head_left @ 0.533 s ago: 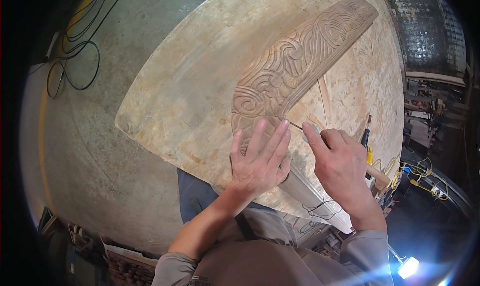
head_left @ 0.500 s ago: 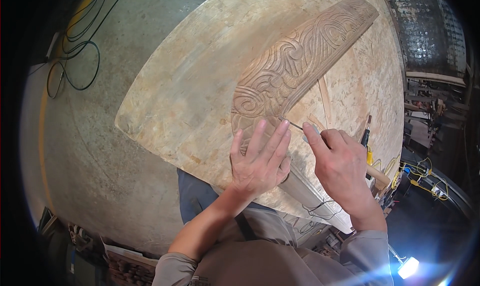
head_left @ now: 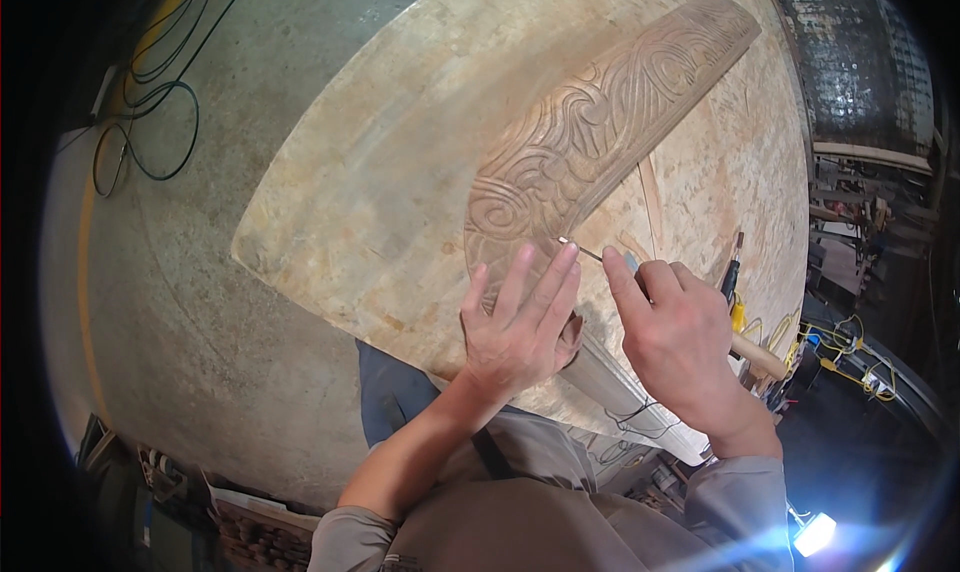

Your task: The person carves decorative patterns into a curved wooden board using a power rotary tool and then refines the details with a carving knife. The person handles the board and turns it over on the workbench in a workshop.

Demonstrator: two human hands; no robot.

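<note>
A curved, carved wooden piece (head_left: 610, 112) with swirling relief lies on the pale board table (head_left: 340, 192). My left hand (head_left: 515, 327) is spread on its lower carved section, fingertips near the inner edge. My right hand (head_left: 670, 337) is closed round a thin metal carving tool (head_left: 590, 253), whose tip touches the carving just by my left fingertips. Right of my right hand lie a black-and-yellow tool (head_left: 734, 272) and a round wooden handle or mallet (head_left: 760, 357), partly hidden.
Coiled hoses (head_left: 160, 112) lie on the concrete floor (head_left: 180, 292) at left. A thin wood strip (head_left: 650, 202) lies beside the carving. Yellow cords (head_left: 850, 352), a bright lamp (head_left: 815, 532) and cluttered shop materials (head_left: 850, 212) are at the right, past the table's edge.
My right hand has turned and shifted slightly, showing more of the tool's tip and handle. My left hand stays spread in nearly the same place.
</note>
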